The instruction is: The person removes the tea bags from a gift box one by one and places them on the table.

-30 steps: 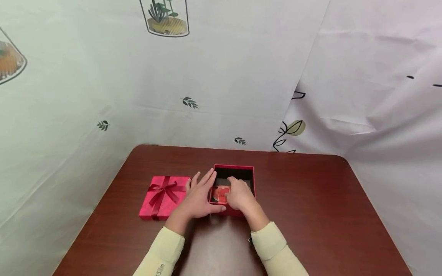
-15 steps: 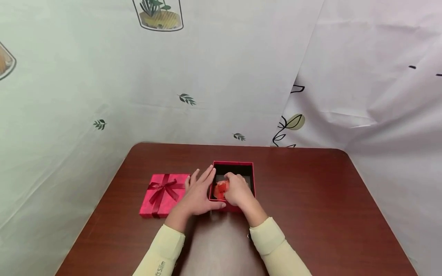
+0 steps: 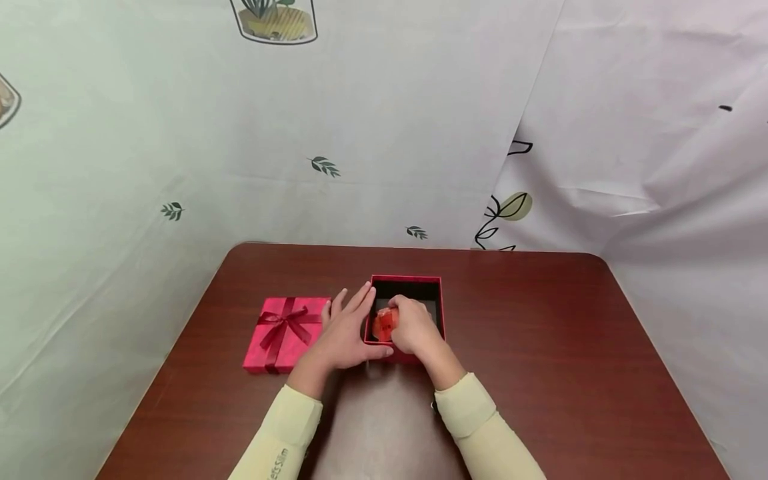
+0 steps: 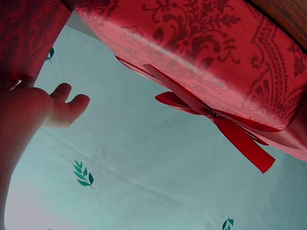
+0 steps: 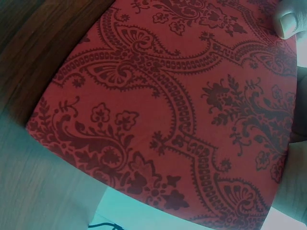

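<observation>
"What's leftmost?"
"The square red lid [image 3: 291, 353], with a glossy ribbon bow [image 4: 208, 115]."
"Left hand [image 3: 345, 337]?"
"Straight, spread fingers against the left side of the patterned box [image 3: 405, 358]."
"And the packet [image 3: 384, 325]?"
"Inside, shiny orange-red, pinched at its right by the right hand [image 3: 417, 327]."

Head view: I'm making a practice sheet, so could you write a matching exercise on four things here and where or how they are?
1. Left hand
2. Right hand
3. Bow-topped lid
4. Table

A. reddish brown
B. inside the open box, at the red packet
C. lying flat, left of the box
D. fingers spread at the box's left rim

Pairs: 1-D, 2-B, 3-C, 4-A
</observation>
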### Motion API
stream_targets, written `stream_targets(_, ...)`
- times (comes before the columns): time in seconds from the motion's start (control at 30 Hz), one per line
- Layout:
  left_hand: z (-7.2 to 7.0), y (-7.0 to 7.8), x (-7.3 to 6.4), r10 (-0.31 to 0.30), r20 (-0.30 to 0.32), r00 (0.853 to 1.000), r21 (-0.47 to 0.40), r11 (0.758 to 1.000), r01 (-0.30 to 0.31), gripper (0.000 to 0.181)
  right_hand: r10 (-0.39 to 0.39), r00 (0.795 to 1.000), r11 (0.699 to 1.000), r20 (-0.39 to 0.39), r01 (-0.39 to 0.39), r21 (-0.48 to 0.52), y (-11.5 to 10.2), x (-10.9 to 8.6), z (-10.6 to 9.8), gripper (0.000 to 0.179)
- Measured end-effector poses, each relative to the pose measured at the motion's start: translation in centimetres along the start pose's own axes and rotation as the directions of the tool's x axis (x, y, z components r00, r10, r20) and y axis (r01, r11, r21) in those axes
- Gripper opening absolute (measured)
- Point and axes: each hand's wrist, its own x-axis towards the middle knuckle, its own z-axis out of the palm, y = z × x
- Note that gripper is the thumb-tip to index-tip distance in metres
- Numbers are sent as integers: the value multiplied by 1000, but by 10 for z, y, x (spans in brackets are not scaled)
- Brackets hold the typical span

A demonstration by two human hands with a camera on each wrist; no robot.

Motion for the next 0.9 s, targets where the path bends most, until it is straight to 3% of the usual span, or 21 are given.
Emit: stream_targets(0.9,-2,1,-1,9,-2,1000,13,1000,-9,117,-44,995,998,-88,47,32,4,-3,-10,54)
